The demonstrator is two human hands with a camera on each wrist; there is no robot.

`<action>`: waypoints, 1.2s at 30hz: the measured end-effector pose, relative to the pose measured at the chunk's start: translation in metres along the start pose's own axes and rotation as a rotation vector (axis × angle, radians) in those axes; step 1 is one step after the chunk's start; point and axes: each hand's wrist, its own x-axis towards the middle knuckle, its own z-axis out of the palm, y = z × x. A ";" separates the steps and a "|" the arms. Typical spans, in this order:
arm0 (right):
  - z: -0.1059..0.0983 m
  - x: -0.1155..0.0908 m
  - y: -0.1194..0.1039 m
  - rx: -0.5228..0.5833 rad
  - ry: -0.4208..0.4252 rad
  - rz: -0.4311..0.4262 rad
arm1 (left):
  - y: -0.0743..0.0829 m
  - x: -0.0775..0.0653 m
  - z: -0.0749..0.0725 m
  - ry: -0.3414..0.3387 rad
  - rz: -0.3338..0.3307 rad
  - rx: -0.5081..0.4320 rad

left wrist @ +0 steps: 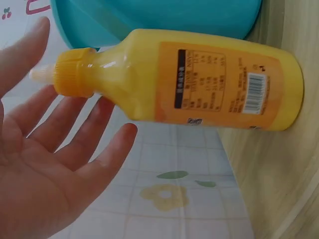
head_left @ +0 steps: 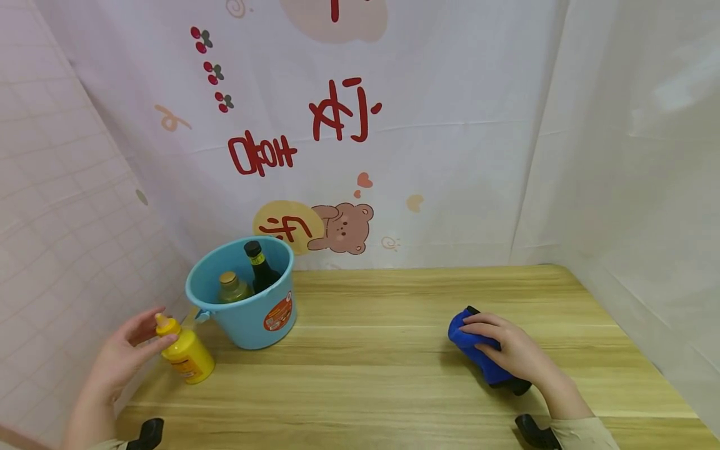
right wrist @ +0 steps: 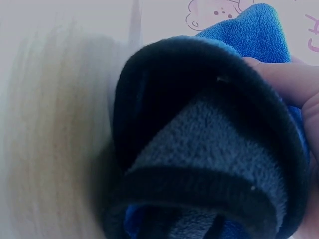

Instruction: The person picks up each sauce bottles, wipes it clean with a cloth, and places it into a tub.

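Standing yellow bottle (head_left: 189, 357) (nozzle (head_left: 160, 319) up), blue cloth (head_left: 488, 367) slanting, near end rightward

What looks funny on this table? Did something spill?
Nothing stands out: no spill or damage shows. The blue bucket stands upright with two bottles inside. The yellow bottle stands beside it at the left hand. The blue cloth is simply bunched in the right hand.
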 end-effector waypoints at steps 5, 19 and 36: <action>0.001 -0.001 0.000 -0.008 -0.001 0.003 | -0.002 0.000 0.006 0.055 0.007 -0.038; -0.001 0.000 0.000 -0.005 -0.006 -0.004 | -0.009 0.001 0.015 0.182 -0.001 -0.081; -0.001 0.000 -0.001 -0.007 -0.014 0.031 | 0.009 -0.011 0.019 0.239 0.128 0.081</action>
